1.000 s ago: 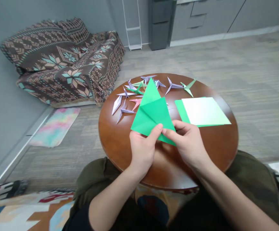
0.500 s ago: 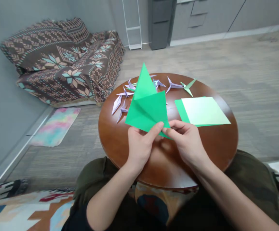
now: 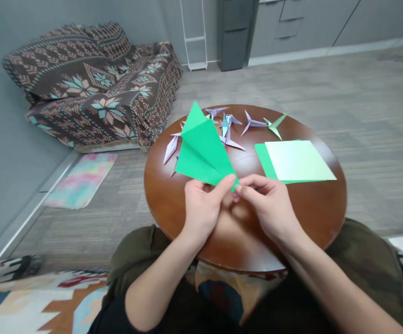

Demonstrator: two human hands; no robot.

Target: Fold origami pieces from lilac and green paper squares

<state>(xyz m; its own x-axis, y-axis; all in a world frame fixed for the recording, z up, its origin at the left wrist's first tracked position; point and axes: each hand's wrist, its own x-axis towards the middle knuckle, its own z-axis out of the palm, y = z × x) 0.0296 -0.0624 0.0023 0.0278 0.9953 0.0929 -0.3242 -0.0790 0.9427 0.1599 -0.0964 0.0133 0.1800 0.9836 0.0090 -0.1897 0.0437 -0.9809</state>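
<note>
Two hands gripped one folded green sheet (image 3: 203,150) over one round table (image 3: 309,204).
Left hand (image 3: 203,204): thumb clamped on the sheet. Right hand (image 3: 274,204): thumb and forefinger pinched its lower corner. From the fingertips it reached toward eleven o'clock; one paper stack (image 3: 300,160) lay at two, partly hidden folded figures (image 3: 253,123), uncountable, ten to one.

"What's in your upper left?"
"You have a pattern-covered sofa (image 3: 93,88) — and a pastel mat (image 3: 83,181) below it."
"And your top centre?"
"A white rack (image 3: 197,66) near a dark drawer unit (image 3: 234,44) — grey cabinets (image 3: 316,23) at your upper right."
</note>
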